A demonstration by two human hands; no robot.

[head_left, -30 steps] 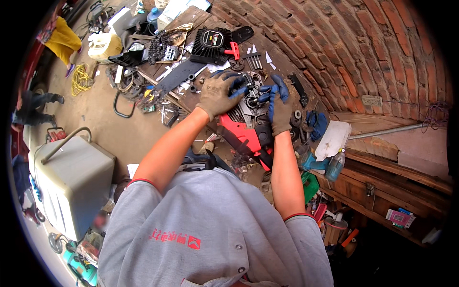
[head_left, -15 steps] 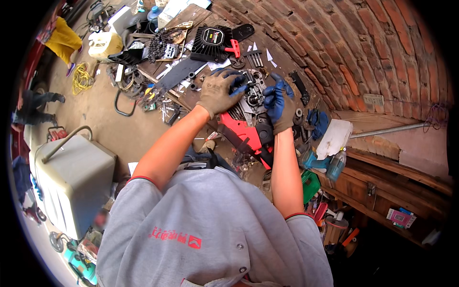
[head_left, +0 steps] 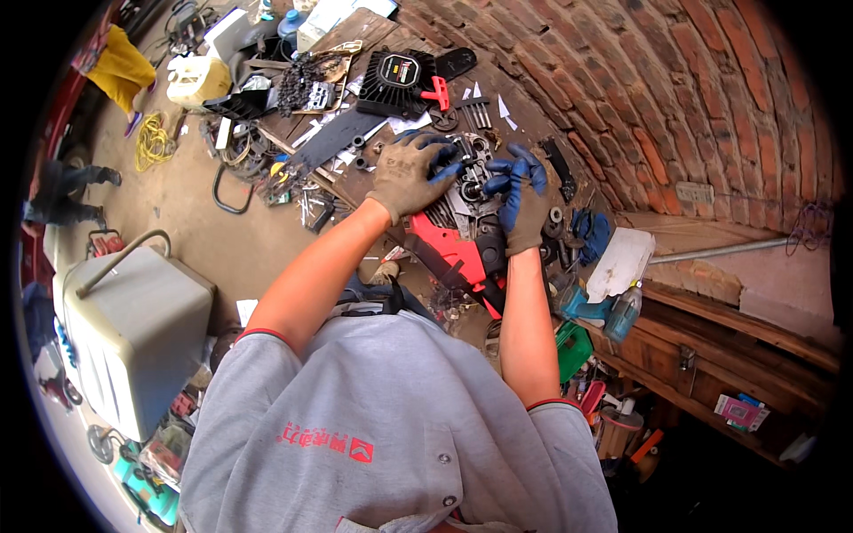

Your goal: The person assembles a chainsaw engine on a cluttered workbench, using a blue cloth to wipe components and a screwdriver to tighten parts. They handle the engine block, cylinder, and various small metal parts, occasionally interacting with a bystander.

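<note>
In the head view my gloved left hand (head_left: 411, 171) is curled over the left side of a partly dismantled chainsaw engine (head_left: 471, 211), whose red and black housing (head_left: 449, 250) lies toward me. My gloved right hand (head_left: 522, 197) is at the right side of the exposed metal parts, its blue-coated fingers bent at a small round part; whether it grips anything is hidden. A dark guide bar (head_left: 324, 147) lies to the upper left, and a black starter cover (head_left: 397, 73) with a red pull handle (head_left: 436, 91) sits beyond my hands on the wooden bench (head_left: 360, 31).
A brick wall (head_left: 675, 107) rises at the right, with a cordless driver (head_left: 582, 302) below it. A grey box (head_left: 142, 338), a pale jerrycan (head_left: 195, 82) and yellow cord (head_left: 153, 142) stand or lie at left. Two other people's legs (head_left: 124, 67) (head_left: 71, 191) show at the far left.
My right hand has shifted slightly at the engine, its fingers changing their bend. My left hand stays almost still on the engine. The people at the left have moved only slightly.
</note>
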